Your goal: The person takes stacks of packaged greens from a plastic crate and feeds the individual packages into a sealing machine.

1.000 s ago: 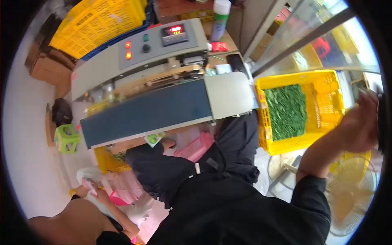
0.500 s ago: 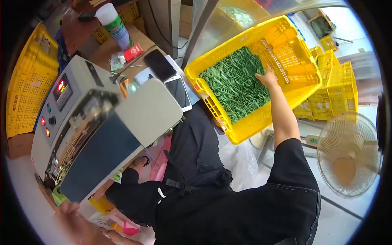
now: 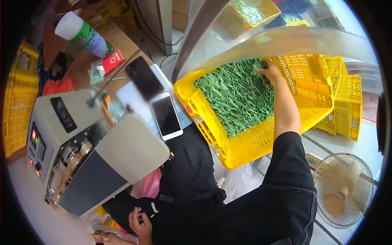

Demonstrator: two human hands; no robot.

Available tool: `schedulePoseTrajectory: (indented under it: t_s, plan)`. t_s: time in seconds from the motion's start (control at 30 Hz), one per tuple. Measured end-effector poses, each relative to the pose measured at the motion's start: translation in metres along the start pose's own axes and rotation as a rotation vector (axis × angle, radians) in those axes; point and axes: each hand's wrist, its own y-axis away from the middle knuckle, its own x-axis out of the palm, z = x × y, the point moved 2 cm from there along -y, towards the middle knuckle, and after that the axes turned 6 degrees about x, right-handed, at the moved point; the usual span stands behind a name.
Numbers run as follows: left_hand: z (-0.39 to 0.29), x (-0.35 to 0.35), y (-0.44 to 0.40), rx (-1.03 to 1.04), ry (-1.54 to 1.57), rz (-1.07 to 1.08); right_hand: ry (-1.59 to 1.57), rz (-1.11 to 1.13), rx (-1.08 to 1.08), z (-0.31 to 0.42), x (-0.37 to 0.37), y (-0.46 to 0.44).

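Note:
My right hand (image 3: 271,73) reaches into a tilted yellow crate (image 3: 241,153). Thin, wavy green pods (image 3: 237,96), perhaps beans or chillies, lie packed in it. At the pile's far right corner, the right thumb and fingers close on some pods; the fingertips are partly hidden. My left hand (image 3: 140,222) is held low in front of my lap, its fingers loosely curled and apart, with nothing visible in them. To its upper left stands a grey machine (image 3: 126,149) with a lit display (image 3: 37,141) and an uncovered metal wheel mechanism (image 3: 75,165).
A white phone (image 3: 166,116) and a dark phone (image 3: 145,77) lie beside the machine. Behind them are a red box (image 3: 112,62) and a spray can (image 3: 84,34). A clear curtain (image 3: 286,38) overhangs the crate's far side. A fan (image 3: 343,190) stands at right, below stacked yellow crates (image 3: 347,104).
My right hand has moved to the pile's far corner and closed there. My left hand has come right, from below the machine towards my lap. The view has shifted.

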Motion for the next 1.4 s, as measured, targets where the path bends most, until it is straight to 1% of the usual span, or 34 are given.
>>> schedulePoseTrajectory:
  t_s: [0.03,0.1,0.13,0.27,0.33,0.37,0.4,0.43,0.5,0.53,0.57,0.63,0.67,0.73,0.77,0.83,0.9,0.97,1.0,1.1,1.2,1.3,1.33,1.37,1.4]
  plan:
    - [-0.002,0.004,-0.005,0.004,0.004,0.007,0.003,-0.002,0.008,-0.002,-0.006,-0.002]
    - [-0.004,0.012,-0.017,-0.078,0.08,0.046,-0.07,0.133,0.075,-0.008,-0.018,-0.003]
    - [0.004,0.013,-0.018,-0.075,0.031,0.016,-0.044,0.063,0.049,-0.024,-0.011,-0.011]
    - [0.008,0.013,-0.027,-0.109,0.031,0.036,-0.082,0.092,0.147,-0.041,-0.013,-0.017]
    - [0.006,0.017,-0.031,-0.081,0.045,0.111,-0.107,0.112,0.144,-0.039,-0.014,-0.015]
    - [0.009,0.02,-0.031,-0.076,0.043,0.11,-0.126,0.135,0.137,-0.037,-0.015,-0.015]
    - [0.014,0.025,-0.029,-0.075,0.06,0.146,-0.088,0.081,0.138,-0.037,-0.015,-0.013]
    - [0.018,0.028,-0.027,-0.078,0.074,0.181,-0.089,0.083,0.137,-0.03,-0.017,-0.009]
    - [0.025,0.032,-0.026,-0.085,0.053,0.181,-0.03,0.066,0.172,-0.018,-0.024,-0.003]
    - [0.026,0.032,-0.027,-0.089,0.032,0.185,0.074,-0.044,0.142,-0.01,-0.02,-0.002]
    - [0.024,0.031,-0.027,-0.092,0.031,0.188,0.075,-0.041,0.143,-0.005,-0.019,0.003]
    - [0.021,0.031,-0.03,-0.087,0.034,0.178,0.338,0.026,-0.021,0.018,-0.013,0.014]
    - [0.02,0.032,-0.031,-0.086,0.034,0.176,0.47,-0.115,-0.126,0.024,-0.009,0.017]
    - [0.02,0.031,-0.029,-0.125,0.052,0.17,0.277,-0.032,0.161,0.024,-0.006,0.01]
    - [0.021,0.029,-0.027,-0.129,0.045,0.168,0.359,-0.187,0.068,0.019,0.001,0.009]
    - [0.024,0.033,-0.025,-0.149,0.075,0.125,0.327,-0.148,0.089,0.017,0.007,0.008]
    - [0.028,0.036,-0.023,-0.133,0.073,0.113,0.302,-0.165,0.118,0.019,0.01,0.007]
    - [0.025,0.039,-0.022,-0.118,0.075,0.104,0.343,-0.148,0.216,0.018,0.015,0.005]
    - [0.024,0.04,-0.024,-0.116,0.071,0.111,0.321,-0.199,0.183,0.017,0.014,0.007]
    - [0.021,0.031,-0.025,-0.108,0.045,0.113,0.274,-0.259,0.164,0.033,-0.007,0.026]
    - [0.023,0.029,-0.022,-0.099,0.047,0.102,0.293,-0.25,0.154,0.053,-0.03,0.04]
    - [0.028,0.032,-0.021,-0.077,0.052,0.12,0.241,-0.252,0.12,0.034,-0.016,0.029]
    - [0.03,0.035,-0.025,-0.049,0.036,0.132,0.258,-0.316,0.103,0.027,-0.007,0.024]
    - [0.03,0.035,-0.03,-0.051,0.041,0.122,0.26,-0.323,0.094,0.029,-0.008,0.024]
    - [0.029,0.033,-0.033,-0.043,0.035,0.104,0.194,-0.337,0.123,0.031,-0.006,0.022]
